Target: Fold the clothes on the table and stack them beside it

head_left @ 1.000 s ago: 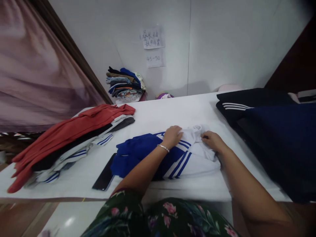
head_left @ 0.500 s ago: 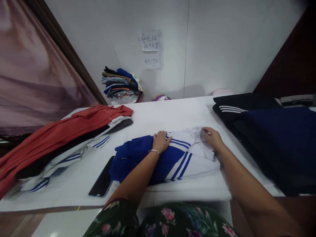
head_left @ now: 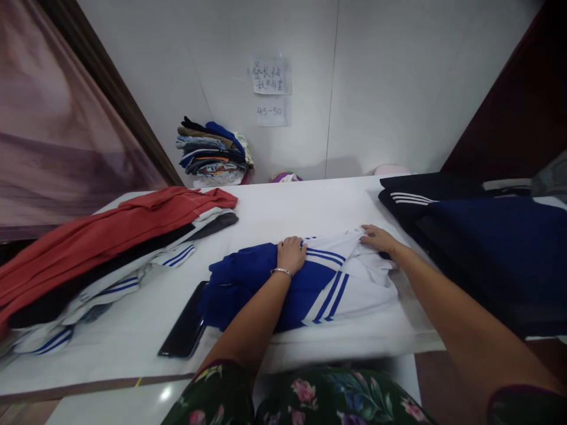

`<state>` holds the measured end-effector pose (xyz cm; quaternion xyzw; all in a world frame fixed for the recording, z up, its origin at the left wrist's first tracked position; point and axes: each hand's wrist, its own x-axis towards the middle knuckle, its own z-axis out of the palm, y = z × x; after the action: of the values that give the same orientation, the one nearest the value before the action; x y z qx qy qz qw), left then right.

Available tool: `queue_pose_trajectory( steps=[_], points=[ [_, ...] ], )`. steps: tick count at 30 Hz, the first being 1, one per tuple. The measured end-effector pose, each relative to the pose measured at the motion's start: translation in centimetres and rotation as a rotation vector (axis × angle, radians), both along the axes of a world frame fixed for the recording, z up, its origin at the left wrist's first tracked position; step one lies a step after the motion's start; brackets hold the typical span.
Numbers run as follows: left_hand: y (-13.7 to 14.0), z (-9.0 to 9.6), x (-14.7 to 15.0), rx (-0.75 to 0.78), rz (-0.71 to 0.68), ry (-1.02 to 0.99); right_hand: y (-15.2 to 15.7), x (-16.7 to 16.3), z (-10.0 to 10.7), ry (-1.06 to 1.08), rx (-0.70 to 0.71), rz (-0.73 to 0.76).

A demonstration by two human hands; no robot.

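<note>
A blue-and-white jacket (head_left: 319,277) with striped bands lies partly folded on the white table in front of me. My left hand (head_left: 291,254) rests on it with the fingers laid along the cloth, near the border between blue and white. At the upper right end, my right hand (head_left: 380,239) pinches the edge of the white part between thumb and fingers. The white cloth by that hand is rumpled. Beside the blue end lies a black phone (head_left: 182,324).
Red clothing (head_left: 133,218) tops a heap of garments on the left. Dark folded clothes (head_left: 496,260) are stacked at the right. Against the wall stands a pile of folded clothes (head_left: 215,153). Paper notes (head_left: 271,77) hang above the white table (head_left: 292,203).
My right hand has shifted slightly, and the white cloth near it is more bunched. My left hand remains on the jacket. The camera view has moved a little.
</note>
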<state>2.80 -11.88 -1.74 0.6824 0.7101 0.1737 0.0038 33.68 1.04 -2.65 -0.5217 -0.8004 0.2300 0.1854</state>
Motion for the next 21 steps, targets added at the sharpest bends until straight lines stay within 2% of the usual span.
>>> queue_pose_trajectory(
  steps=[7, 10, 13, 17, 21],
  points=[
    [-0.1, 0.0, 0.0, 0.004, -0.002, -0.013, -0.8, -0.7, 0.7, 0.053, 0.025, -0.101],
    [0.0, -0.1, 0.0, 0.011, -0.001, -0.02, -1.0, -1.8, 1.4, 0.103, 0.084, -0.02],
    [0.0, -0.2, 0.0, 0.03, -0.001, -0.027, -1.3, -2.7, 1.6, 0.113, 0.067, 0.082],
    [0.0, -0.3, 0.0, 0.036, 0.006, -0.044, -1.2, -2.9, 1.6, 0.089, 0.011, 0.051],
    [0.0, -0.2, 0.0, 0.014, 0.013, -0.059, -0.8, -2.3, 1.6, 0.047, 0.015, 0.017]
  ],
)
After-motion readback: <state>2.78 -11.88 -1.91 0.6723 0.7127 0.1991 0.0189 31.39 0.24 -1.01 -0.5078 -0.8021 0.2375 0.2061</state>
